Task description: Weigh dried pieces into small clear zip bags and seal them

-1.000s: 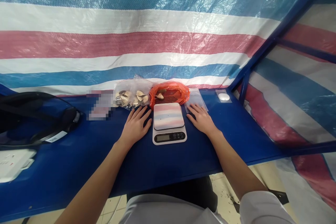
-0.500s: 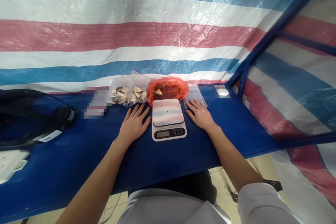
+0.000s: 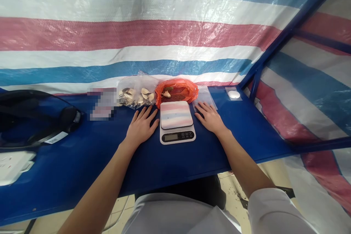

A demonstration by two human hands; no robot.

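My left hand (image 3: 141, 126) lies flat on the blue table with its fingers spread, left of a white digital kitchen scale (image 3: 177, 137). On the scale's other side my right hand (image 3: 210, 117) also rests flat, its fingertips over the lower edge of a clear plastic bag (image 3: 205, 94). Nothing lies on the scale's shiny platform, and its display looks blank. Behind the scale is an open orange plastic bag (image 3: 189, 89) holding brownish dried pieces. Beyond my left fingertips, clear zip bags (image 3: 134, 97) contain pale, dark-edged dried slices.
A white rounded object (image 3: 233, 94) sits on a small clear bag at right. Toward the left are a blurred-out packet (image 3: 103, 104), a black headset (image 3: 68, 119) and a white power socket block (image 3: 13, 168). A striped tarp (image 3: 131, 34) and blue frame post (image 3: 276, 44) border the table.
Both hands stay flat in the same places beside the scale. The whole view has shifted slightly, so things appear a little higher and further right.
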